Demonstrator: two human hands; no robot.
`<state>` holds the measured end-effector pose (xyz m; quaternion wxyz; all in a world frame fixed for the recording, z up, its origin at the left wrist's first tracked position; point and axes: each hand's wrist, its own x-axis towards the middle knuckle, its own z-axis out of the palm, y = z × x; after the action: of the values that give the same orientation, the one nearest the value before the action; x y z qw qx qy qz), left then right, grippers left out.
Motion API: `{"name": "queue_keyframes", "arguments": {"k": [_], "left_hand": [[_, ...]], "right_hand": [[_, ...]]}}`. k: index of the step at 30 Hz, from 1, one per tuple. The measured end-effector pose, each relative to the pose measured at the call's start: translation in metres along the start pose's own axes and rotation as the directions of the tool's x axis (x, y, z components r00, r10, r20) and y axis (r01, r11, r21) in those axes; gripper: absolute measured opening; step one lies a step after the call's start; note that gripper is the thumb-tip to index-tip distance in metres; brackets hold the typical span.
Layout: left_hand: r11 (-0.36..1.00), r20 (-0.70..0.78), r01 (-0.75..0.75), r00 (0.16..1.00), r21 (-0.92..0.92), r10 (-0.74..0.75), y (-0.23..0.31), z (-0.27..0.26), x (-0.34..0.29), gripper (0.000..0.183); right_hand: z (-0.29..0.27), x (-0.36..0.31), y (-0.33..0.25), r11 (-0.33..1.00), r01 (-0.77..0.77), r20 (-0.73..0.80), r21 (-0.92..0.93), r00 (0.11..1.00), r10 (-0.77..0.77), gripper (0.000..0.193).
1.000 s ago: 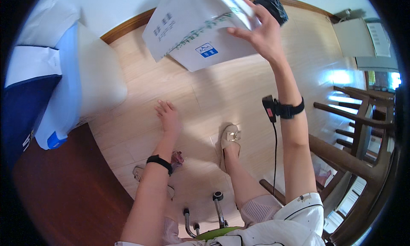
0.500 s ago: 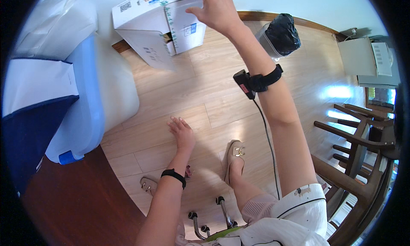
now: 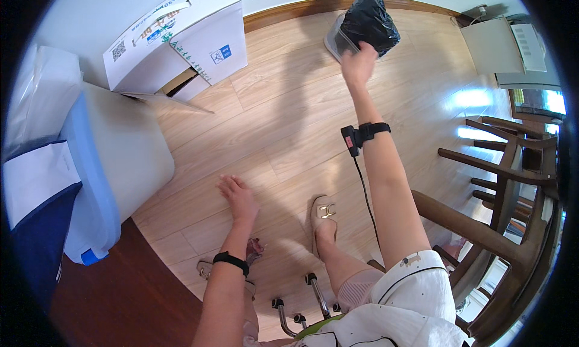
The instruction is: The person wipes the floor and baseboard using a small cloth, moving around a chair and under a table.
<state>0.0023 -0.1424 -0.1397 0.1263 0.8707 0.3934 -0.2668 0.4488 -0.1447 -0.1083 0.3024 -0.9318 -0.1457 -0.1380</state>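
Observation:
My right hand (image 3: pixel 359 68) reaches out to the near side of a grey waste bin (image 3: pixel 333 38). Its fingers meet the rim and the black bag (image 3: pixel 369 24) lining the bin; they are slightly blurred, so their grip is unclear. My left hand (image 3: pixel 240 201) hangs over the floor with its fingers loosely stretched and nothing in them. A white cardboard box (image 3: pixel 226 36) with printed marks and green-patterned tape stands against the wall at the far left. Near its bottom, a flap sticks out beside a dark gap.
A whitish storage tub with a blue lid (image 3: pixel 93 184) is at the left, beside a dark brown wooden surface (image 3: pixel 129 287). Wooden chairs (image 3: pixel 512 184) crowd the right. A cable (image 3: pixel 368 202) runs from my right wrist device. Metal chair legs (image 3: pixel 316 293) stand near my feet.
My right hand has left the top of the cardboard box and moved right to the waste bin. The box's lower flap now shows sticking out. The view has shifted; my left hand stays open.

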Motion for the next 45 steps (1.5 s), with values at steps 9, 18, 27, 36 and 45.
{"name": "queue_keyframes", "arguments": {"k": [9, 18, 27, 36, 45], "left_hand": [[0.998, -0.015, 0.026, 1.0, 0.058, -0.025, -0.007, -0.005, -0.008, 0.087], [0.997, -0.027, 0.013, 1.0, 0.072, -0.011, -0.006, 0.007, -0.002, 0.088], [0.993, 0.0, -0.01, 1.0, 0.117, 0.01, 0.004, -0.007, -0.003, 0.088], [0.999, -0.038, -0.03, 0.999, 0.012, 0.03, 0.005, -0.006, -0.003, 0.079], [0.998, -0.134, 0.017, 0.991, 0.068, -0.008, -0.008, 0.006, -0.003, 0.063]], "right_hand": [[-0.007, 0.027, 0.05, 0.443, -0.724, 0.491, 0.529, 0.687, 0.536, 0.058], [0.003, 0.035, 0.071, 0.393, -0.674, 0.566, 0.625, 0.739, 0.366, 0.027], [0.024, -0.019, -0.01, 0.33, -0.646, 0.61, 0.689, 0.762, 0.218, 0.021], [0.066, -0.074, -0.117, 0.329, -0.668, 0.566, 0.667, 0.742, 0.359, 0.03], [-0.015, -0.211, -0.073, 0.694, -0.504, 0.852, 0.514, 0.393, -0.346, 0.026]]}}
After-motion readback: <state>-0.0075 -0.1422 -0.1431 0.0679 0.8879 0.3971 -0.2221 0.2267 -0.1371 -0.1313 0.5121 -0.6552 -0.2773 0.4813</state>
